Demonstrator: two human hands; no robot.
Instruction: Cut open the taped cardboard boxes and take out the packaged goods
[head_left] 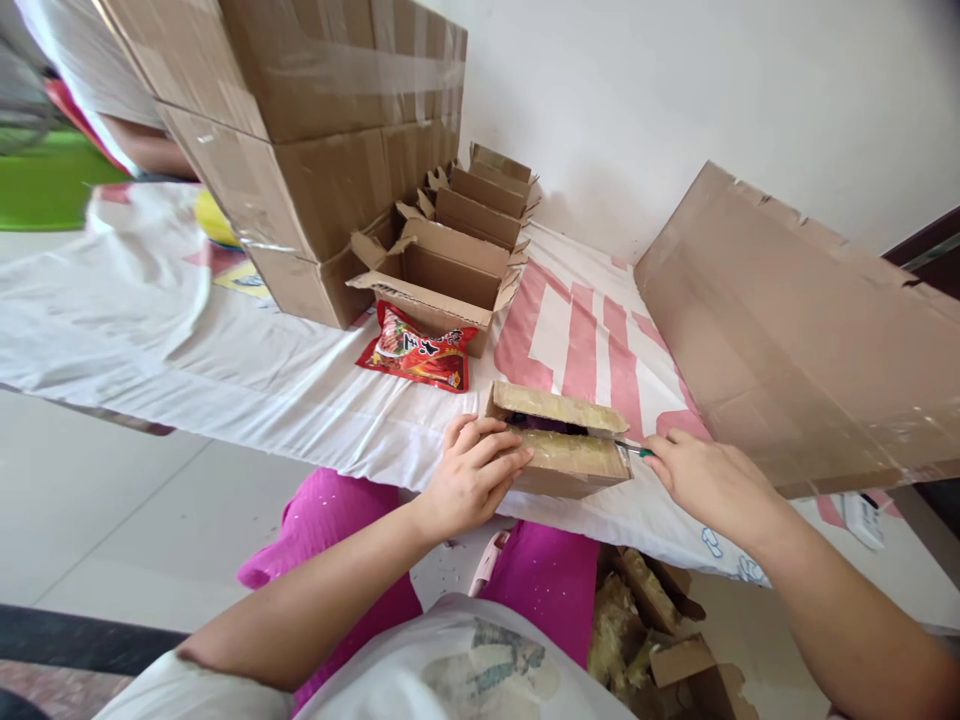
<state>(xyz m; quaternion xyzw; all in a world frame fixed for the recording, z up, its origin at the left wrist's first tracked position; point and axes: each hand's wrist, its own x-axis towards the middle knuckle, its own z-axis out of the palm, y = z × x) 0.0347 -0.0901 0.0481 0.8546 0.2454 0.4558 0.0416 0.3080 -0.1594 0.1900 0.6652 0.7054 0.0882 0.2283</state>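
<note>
A small taped cardboard box [574,455] lies at the table's near edge, its top split by a long gap. Something dark purple [544,424] shows inside, too hidden to name. My left hand [476,465] lies on the box's left end, fingers stretched across the top. At the opposite end, my right hand [694,475] is closed around a small green-handled tool [643,452]. Its thin metal part touches the box's right end by the gap; its tip is hidden, and I cannot tell its exact kind.
Behind the left hand lies a red food packet [420,350], against an open carton [450,275] in a row of several. Large stacked boxes [322,180] rise at left. A big cardboard sheet [795,360] leans at right. Cardboard scraps [679,650] lie below; a person's arm [146,145] shows far left.
</note>
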